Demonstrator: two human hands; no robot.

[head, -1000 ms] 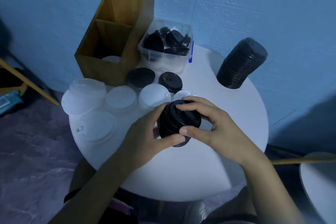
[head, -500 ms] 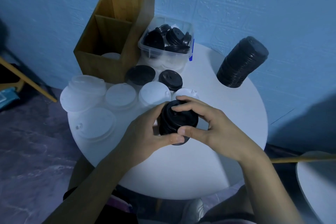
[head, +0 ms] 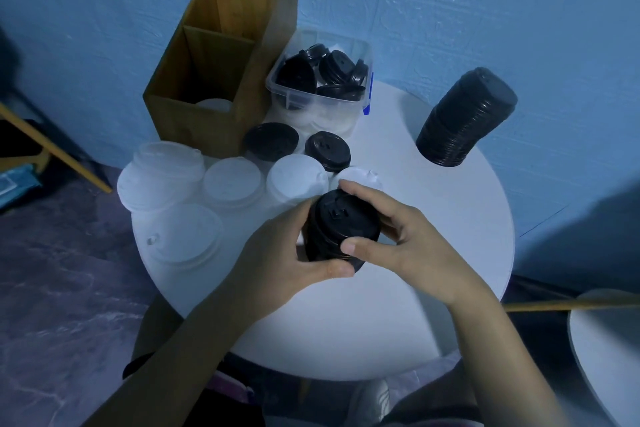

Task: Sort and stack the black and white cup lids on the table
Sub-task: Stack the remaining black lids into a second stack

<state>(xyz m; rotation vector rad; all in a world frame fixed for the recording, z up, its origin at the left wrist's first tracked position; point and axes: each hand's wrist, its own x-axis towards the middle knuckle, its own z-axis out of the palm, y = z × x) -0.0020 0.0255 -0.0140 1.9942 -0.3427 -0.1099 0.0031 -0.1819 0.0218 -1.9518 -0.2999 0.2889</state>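
A short stack of black lids (head: 337, 230) sits between both hands above the round white table (head: 433, 253). My left hand (head: 277, 256) grips its left side and bottom. My right hand (head: 405, 246) closes over the top lid, thumb at the front, fingers at the back. Behind the hands stand several stacks of white lids (head: 298, 180), (head: 230, 180), (head: 162, 173), (head: 185, 237), and two small black stacks (head: 270, 140), (head: 327, 149). A tall black lid stack (head: 465, 116) leans at the right rear.
A clear plastic bin (head: 360, 55) of loose black lids stands at the back, on white lids. A wooden two-compartment box (head: 221, 59) is to its left, a white lid inside. The blue wall is close behind. Another white table's edge (head: 606, 357) shows at the lower right.
Both hands keep hold of the black stack, which has shifted slightly nearer to me. The right fingers have settled further over the top lid.
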